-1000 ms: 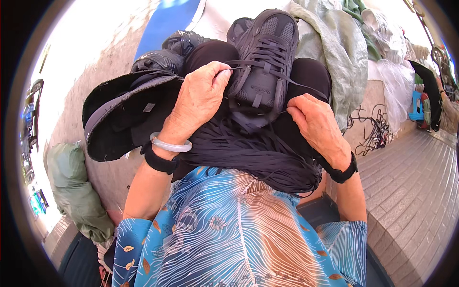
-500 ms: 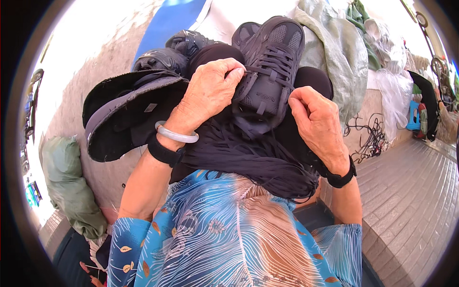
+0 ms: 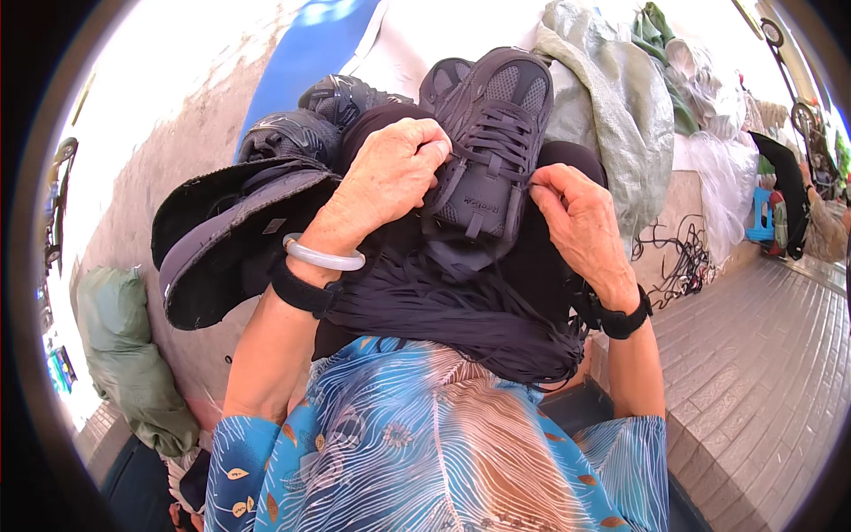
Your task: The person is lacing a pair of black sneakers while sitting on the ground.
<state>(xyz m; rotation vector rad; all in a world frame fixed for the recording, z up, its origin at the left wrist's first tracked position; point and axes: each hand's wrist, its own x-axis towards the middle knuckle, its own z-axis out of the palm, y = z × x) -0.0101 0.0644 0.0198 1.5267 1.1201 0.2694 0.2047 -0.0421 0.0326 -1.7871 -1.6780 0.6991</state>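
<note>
A dark grey and black sneaker point(image 3: 509, 93) rests upright on my lap between my knees, its toe pointing away from me. Black lace runs crosswise through its upper eyelets. At the sneaker's left side, my left hand point(image 3: 390, 177) is closed in a pinch on the shoelace. My right hand point(image 3: 581, 222) pinches the shoelace on the other side, thumb against forefinger. Behind this shoe part of a second sneaker point(image 3: 440, 82) shows. A thick bundle of loose black laces point(image 3: 443, 297) lies across my lap, nearest my shirt.
Curved black padded pieces point(image 3: 222, 232) lean by my left leg, with more dark shoes point(image 3: 291, 135) beyond them. A pale woven sack point(image 3: 620, 115) is at the right, near tangled black cords point(image 3: 678, 257). A green sack point(image 3: 124, 341) lies on the left.
The sneaker and lap sit slightly lower in the picture as the view shifts. Both hands keep their pinch, and my right hand is a little closer to the shoe's side.
</note>
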